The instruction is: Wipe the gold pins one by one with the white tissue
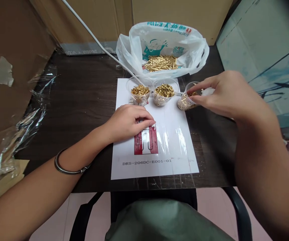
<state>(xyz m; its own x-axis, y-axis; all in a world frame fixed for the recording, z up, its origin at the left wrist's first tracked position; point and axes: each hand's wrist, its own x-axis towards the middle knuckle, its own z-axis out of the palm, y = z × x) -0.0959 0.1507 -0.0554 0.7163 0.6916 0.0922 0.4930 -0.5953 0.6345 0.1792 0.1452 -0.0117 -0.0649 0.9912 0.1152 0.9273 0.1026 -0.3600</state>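
My left hand (131, 122) rests on the printed sheet (169, 147), thumb and fingers pressed together above the red-and-white picture (153, 142). Whatever its fingertips hold is too small to name. At the right, my right hand (222, 93) has its thumb and forefinger at the mouth of a clear plastic cup (183, 103), which leans toward that hand. Small metal pins show inside this cup; the fingers partly cover them. Beside it stand a middle cup (162, 101) and a left cup (141, 99), both upright and filled with small gold-coloured pins.
A white plastic bag (126, 50) behind the cups lies open, with many longer gold pins (162, 63) inside. A white cable (94, 35) crosses to the cups. Cardboard (94, 20) and a pictured panel (262, 67) border the dark table (84, 87). Crumpled clear film (31, 120) lies left.
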